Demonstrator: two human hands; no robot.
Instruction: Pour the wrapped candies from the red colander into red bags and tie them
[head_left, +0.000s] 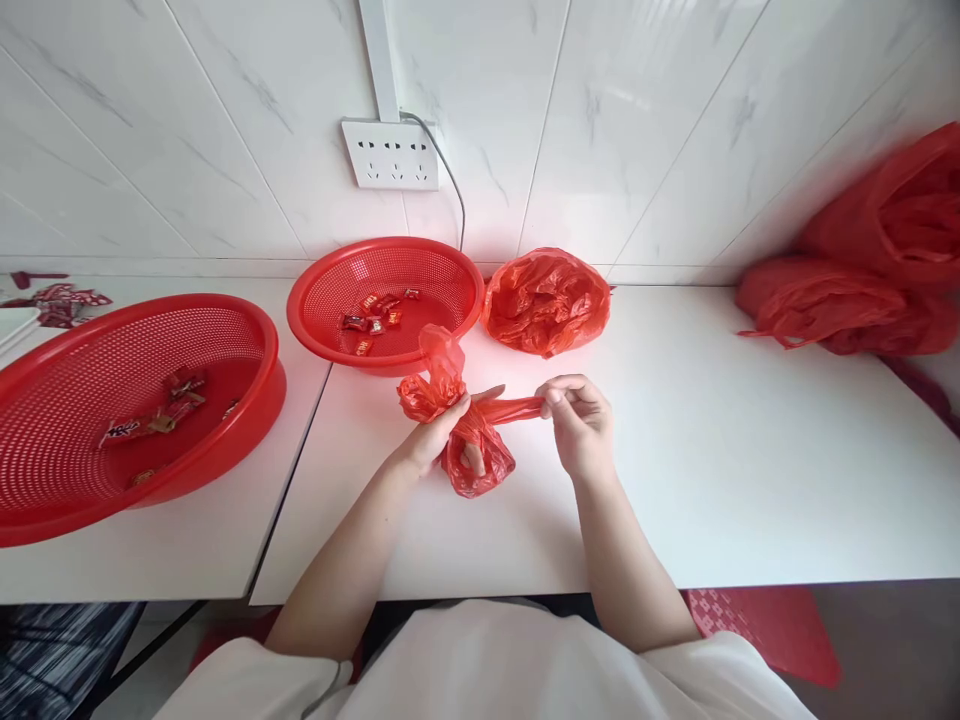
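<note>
A crumpled red plastic bag (480, 470) is between my two hands, just above the white table. My left hand (441, 430) is closed around its bunched middle, and some of its fingers are hidden by the film. A twisted strip of the bag stretches to the right, pinched between the thumb and fingers of my right hand (579, 420). Loose ends of the bag stick up over my left hand. Whether anything is inside the bag, I cannot tell. Close behind stands a round red plastic basket (315, 345) with several small wrapped snacks (376, 325) in it.
A larger red basket (262, 400) with a few wrapped snacks stands at left. Another red bag (547, 300) lies crumpled by the wall. Rolls of red bags (847, 300) are piled at far right. A power socket (390, 155) with a cable is on the tiled wall.
</note>
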